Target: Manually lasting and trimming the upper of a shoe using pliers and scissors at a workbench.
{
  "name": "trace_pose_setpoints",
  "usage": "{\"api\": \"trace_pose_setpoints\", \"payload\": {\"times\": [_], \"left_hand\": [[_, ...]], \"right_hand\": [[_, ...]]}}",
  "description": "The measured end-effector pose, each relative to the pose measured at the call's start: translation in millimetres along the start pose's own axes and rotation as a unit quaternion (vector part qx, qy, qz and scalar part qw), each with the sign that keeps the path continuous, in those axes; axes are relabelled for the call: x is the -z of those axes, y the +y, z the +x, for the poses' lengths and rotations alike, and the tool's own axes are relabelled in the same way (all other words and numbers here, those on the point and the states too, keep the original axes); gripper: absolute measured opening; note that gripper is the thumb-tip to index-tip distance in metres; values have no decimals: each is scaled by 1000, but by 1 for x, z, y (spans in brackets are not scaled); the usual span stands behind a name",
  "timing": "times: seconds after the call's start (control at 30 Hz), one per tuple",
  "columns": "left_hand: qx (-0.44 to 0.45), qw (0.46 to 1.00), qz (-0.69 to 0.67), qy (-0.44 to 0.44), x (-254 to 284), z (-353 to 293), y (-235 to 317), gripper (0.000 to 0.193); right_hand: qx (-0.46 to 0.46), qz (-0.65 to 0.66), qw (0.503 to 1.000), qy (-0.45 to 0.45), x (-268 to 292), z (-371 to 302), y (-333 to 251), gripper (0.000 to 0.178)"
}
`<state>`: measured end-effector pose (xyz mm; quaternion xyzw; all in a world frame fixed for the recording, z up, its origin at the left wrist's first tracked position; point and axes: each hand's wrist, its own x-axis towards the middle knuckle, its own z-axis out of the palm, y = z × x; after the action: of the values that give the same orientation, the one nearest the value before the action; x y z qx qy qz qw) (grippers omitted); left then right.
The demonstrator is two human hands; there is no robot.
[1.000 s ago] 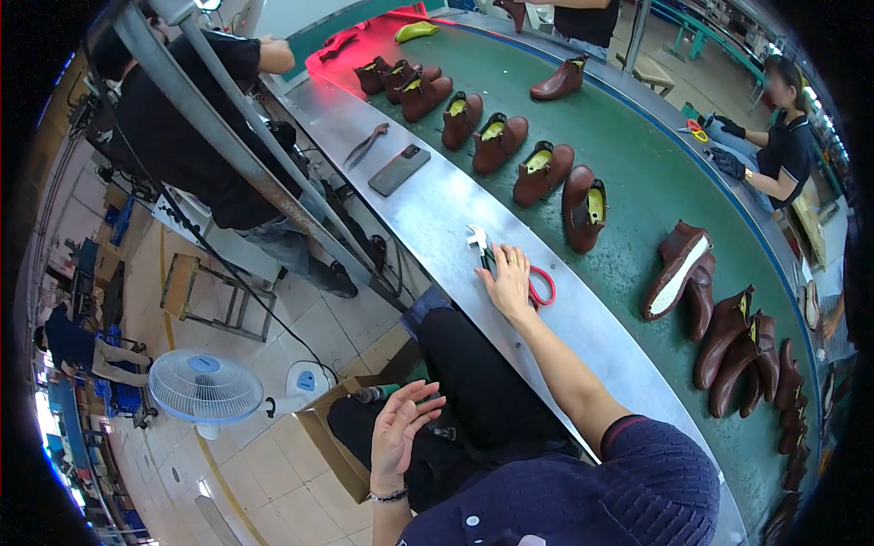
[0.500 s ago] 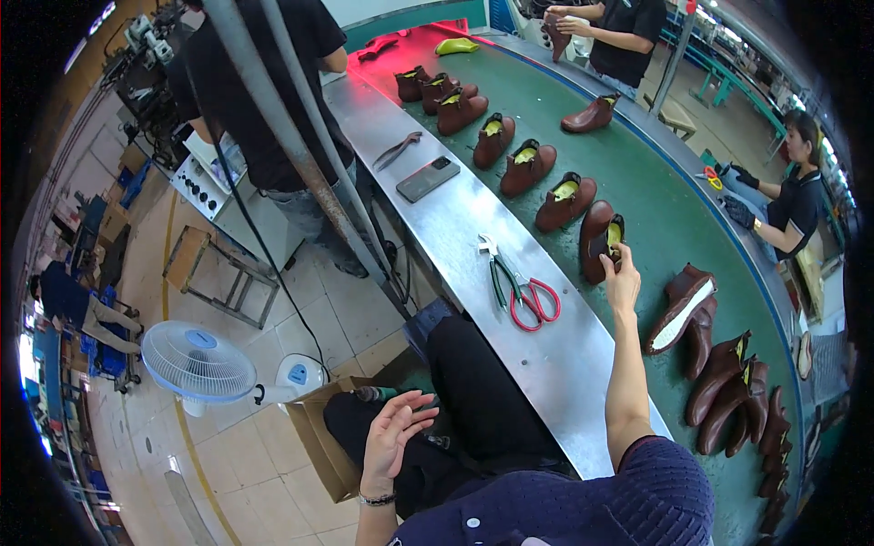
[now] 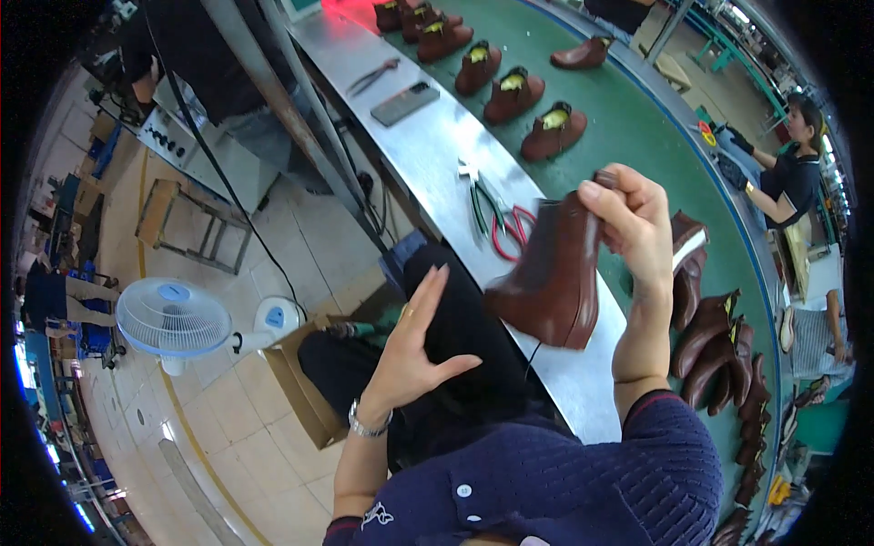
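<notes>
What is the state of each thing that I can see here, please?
Brown boot: held up by its top
Right hand: closed on the boot
Left hand: open, empty
Pliers: lying, handles spread
Red-handled scissors: lying flat
Phone: lying flat
Cardboard box: open
Fan: spinning or stopped, cannot tell

One brown leather ankle boot [image 3: 551, 273] is held in the right hand [image 3: 637, 223]. Six matching boots with yellow-green linings [image 3: 551, 141] are lined up on the far stretch of the green belt [image 3: 619, 136], and one lone boot [image 3: 578, 56] is set apart to their right. At the near right, a group of overlapping brown boots [image 3: 715, 355] cannot be counted exactly. On the silver metal ledge [image 3: 446, 136], one pair of green-handled pliers [image 3: 480, 205], one red-handled cutting tool [image 3: 517, 232], one dark rectangular phone [image 3: 405, 105] and one thin dark strip [image 3: 373, 76] are counted. To the left, one white-and-blue fan [image 3: 173, 317], one wooden-topped stool [image 3: 158, 212] and one brown cardboard box [image 3: 296, 396] are seen.
</notes>
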<state>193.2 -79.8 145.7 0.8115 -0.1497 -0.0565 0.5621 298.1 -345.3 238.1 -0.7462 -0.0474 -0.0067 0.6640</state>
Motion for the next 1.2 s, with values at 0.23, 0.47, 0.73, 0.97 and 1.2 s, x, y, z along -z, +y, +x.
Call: {"api": "trace_pose_setpoints", "payload": {"times": [0.23, 0.47, 0.73, 0.97, 1.2], "left_hand": [[-39, 991, -124, -38, 3, -28, -40, 117], [47, 933, -346, 82, -13, -82, -84, 128], [86, 900, -419, 86, -17, -92, -99, 135], [106, 909, -377, 144, -26, -120, -116, 144], [139, 760, -519, 365, 1, -183, -125, 64]], "right_hand": [[-102, 171, 958, -206, -103, -14, 1, 24], [-141, 137, 919, -342, -163, -13, 43, 30], [-137, 138, 915, -353, -162, -26, 80, 40], [-52, -98, 961, -254, -134, -13, 134, 37], [111, -503, 857, -20, -82, 65, 236, 52]]}}
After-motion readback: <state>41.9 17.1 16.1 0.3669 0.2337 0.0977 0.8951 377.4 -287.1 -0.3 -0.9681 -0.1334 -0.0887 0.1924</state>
